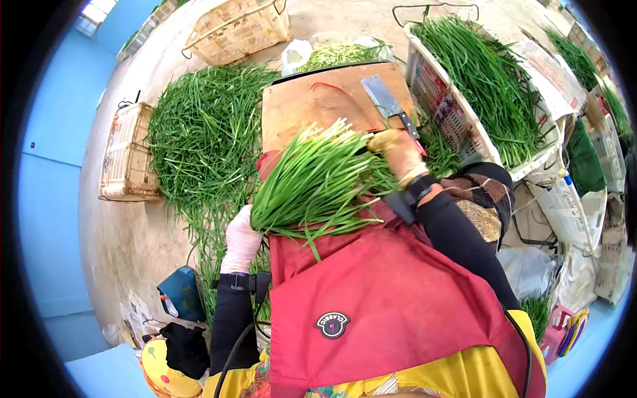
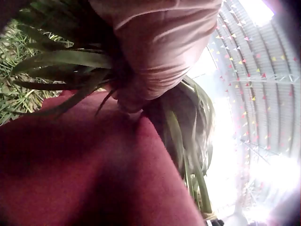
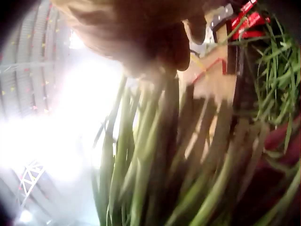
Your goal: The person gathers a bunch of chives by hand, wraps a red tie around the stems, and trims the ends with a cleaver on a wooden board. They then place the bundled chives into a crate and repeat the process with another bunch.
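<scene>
A thick bunch of garlic chives [image 1: 312, 186], pale stem ends away from me, lies over the red apron [image 1: 371, 278] on my lap. My left hand [image 1: 243, 240], in a pale glove, grips its leafy end from the left; in the left wrist view long flat leaves hang around the gloved hand [image 2: 160, 47]. At the stem end, my right hand [image 1: 398, 154] in a tan glove pinches stems at the right of the bunch. The right wrist view shows its curled fingers [image 3: 176, 49] over the stem tops, partly blurred.
Beyond the bunch stands a wooden board [image 1: 298, 106] with a cleaver [image 1: 385, 99] and a red strip. A large chive heap [image 1: 206, 126] covers the floor at left. A crate [image 1: 451, 99] full of chives stands right; other crates [image 1: 239, 30] [image 1: 126, 152] stand farther back and left.
</scene>
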`<act>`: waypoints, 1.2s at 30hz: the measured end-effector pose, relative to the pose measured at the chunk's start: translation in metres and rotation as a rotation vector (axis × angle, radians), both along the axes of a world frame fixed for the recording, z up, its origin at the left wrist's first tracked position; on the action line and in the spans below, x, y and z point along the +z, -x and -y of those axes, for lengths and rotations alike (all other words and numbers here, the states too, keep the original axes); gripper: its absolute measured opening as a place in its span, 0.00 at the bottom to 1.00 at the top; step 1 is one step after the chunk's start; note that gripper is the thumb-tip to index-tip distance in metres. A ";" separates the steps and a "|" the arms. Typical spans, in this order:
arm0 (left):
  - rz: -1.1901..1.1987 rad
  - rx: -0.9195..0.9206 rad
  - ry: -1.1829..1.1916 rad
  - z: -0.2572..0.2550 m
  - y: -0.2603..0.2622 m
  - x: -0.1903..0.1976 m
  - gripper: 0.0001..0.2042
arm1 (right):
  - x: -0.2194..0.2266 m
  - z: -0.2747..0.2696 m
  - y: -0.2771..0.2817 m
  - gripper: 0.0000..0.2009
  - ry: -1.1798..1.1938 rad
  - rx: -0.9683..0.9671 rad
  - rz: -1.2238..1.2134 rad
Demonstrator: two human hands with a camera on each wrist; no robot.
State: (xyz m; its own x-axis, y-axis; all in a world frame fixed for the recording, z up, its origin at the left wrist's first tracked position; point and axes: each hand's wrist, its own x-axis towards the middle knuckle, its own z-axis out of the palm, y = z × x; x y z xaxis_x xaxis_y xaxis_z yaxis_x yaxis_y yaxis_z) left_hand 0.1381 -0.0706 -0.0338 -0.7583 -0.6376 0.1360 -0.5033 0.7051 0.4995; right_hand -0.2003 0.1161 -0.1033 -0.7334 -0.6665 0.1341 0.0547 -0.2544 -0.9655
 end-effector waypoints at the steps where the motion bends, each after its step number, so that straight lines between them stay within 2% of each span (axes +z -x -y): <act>1: 0.025 0.009 0.022 0.002 -0.001 -0.004 0.12 | 0.008 -0.010 0.017 0.06 -0.004 -0.028 0.211; 3: 0.050 0.015 0.039 0.004 0.001 -0.005 0.12 | 0.019 -0.026 0.030 0.07 -0.221 -0.143 0.269; 5: 0.037 -0.034 0.073 0.001 0.005 0.001 0.12 | 0.080 -0.026 -0.001 0.12 -0.292 -0.064 0.055; 6: 0.037 -0.025 0.056 0.002 0.006 -0.001 0.12 | 0.052 -0.021 -0.001 0.16 -0.191 -0.010 -0.230; 7: 0.038 -0.029 0.056 0.001 0.007 -0.001 0.12 | 0.054 -0.021 -0.009 0.17 -0.155 0.133 -0.268; 9: 0.079 -0.015 0.105 0.001 0.008 0.000 0.12 | 0.063 -0.017 -0.025 0.14 -0.324 0.033 -0.680; 10: 0.080 -0.012 0.108 0.000 0.008 0.001 0.12 | 0.053 -0.013 -0.033 0.11 -0.351 -0.026 -0.502; 11: 0.072 -0.010 0.139 -0.001 0.007 0.002 0.11 | 0.053 -0.014 -0.035 0.11 -0.347 -0.020 -0.501; 13: 0.073 -0.009 0.166 -0.005 0.003 0.004 0.11 | 0.055 -0.019 -0.040 0.09 -0.377 -0.024 -0.648; 14: 0.071 -0.011 0.158 -0.007 0.003 0.007 0.11 | 0.061 -0.024 -0.042 0.08 -0.491 0.098 -0.585; 15: 0.065 -0.016 0.150 -0.008 0.005 0.009 0.11 | 0.057 -0.026 -0.040 0.09 -0.507 0.254 -0.516; 17: 0.061 -0.034 0.165 -0.006 0.004 0.004 0.12 | 0.057 -0.032 -0.041 0.11 -0.656 0.574 -0.278; 19: 0.086 -0.034 0.184 -0.006 0.005 0.005 0.12 | 0.079 -0.032 -0.060 0.11 -0.682 0.652 -0.063; 21: 0.094 -0.015 0.184 -0.007 0.005 0.003 0.13 | 0.109 -0.032 -0.066 0.09 -0.677 0.904 0.103; 23: 0.105 0.001 0.185 -0.008 0.005 0.005 0.13 | 0.107 -0.034 -0.067 0.09 -0.668 0.943 0.138; 25: 0.095 -0.036 0.211 -0.010 0.007 0.008 0.15 | 0.109 -0.041 -0.055 0.10 -0.534 0.995 0.148; 27: 0.096 -0.030 0.207 -0.008 0.005 0.003 0.16 | 0.123 -0.048 -0.042 0.10 -0.587 0.725 0.120; 29: 0.098 -0.026 0.204 -0.007 0.002 -0.001 0.16 | 0.101 -0.049 -0.018 0.10 -0.367 0.429 0.104; 31: 0.031 -0.073 0.287 -0.006 0.000 -0.003 0.18 | 0.096 -0.035 -0.008 0.12 -0.219 0.168 -0.278; 32: 0.033 -0.079 0.289 -0.007 0.000 -0.003 0.18 | 0.101 -0.038 0.001 0.13 -0.333 0.140 -0.562; 33: 0.003 -0.090 0.345 -0.008 -0.001 -0.003 0.19 | 0.091 -0.031 0.008 0.13 -0.270 0.102 -0.727; 35: -0.030 -0.097 0.404 -0.009 0.000 -0.003 0.19 | 0.062 -0.024 0.010 0.14 -0.306 0.113 -0.740; 36: -0.016 -0.100 0.416 -0.008 -0.002 -0.003 0.20 | 0.063 -0.028 0.007 0.14 -0.615 0.177 -0.751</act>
State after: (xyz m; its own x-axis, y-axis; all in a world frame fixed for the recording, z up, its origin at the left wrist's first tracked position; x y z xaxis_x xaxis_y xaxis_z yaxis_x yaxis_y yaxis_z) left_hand 0.1397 -0.0621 -0.0365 -0.8094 -0.4493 0.3783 -0.4168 0.8931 0.1691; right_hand -0.2076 0.1440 -0.0401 -0.4825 -0.8679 0.1179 -0.6381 0.2561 -0.7261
